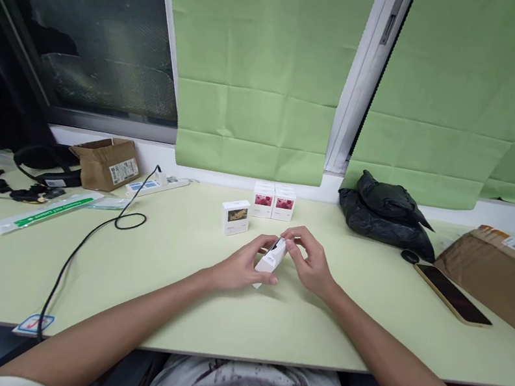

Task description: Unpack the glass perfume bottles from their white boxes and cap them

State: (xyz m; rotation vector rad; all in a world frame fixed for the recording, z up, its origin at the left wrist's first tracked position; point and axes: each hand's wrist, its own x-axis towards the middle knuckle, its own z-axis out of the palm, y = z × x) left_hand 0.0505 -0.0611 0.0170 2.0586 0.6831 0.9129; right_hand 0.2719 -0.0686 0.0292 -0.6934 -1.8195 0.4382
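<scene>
Pale green desk (162,289), small white carton (270,260): left hand (239,270) cups it, right hand (313,267) pinches its far end. Looks light, crushable card; grip the edges.

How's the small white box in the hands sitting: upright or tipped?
Tipped. The white box leans aslant between left hand and right hand.

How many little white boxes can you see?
4. The held box is between the left hand and right hand. The lone box stands just beyond. The left back box and right back box sit together. Others may hide behind them.
</scene>
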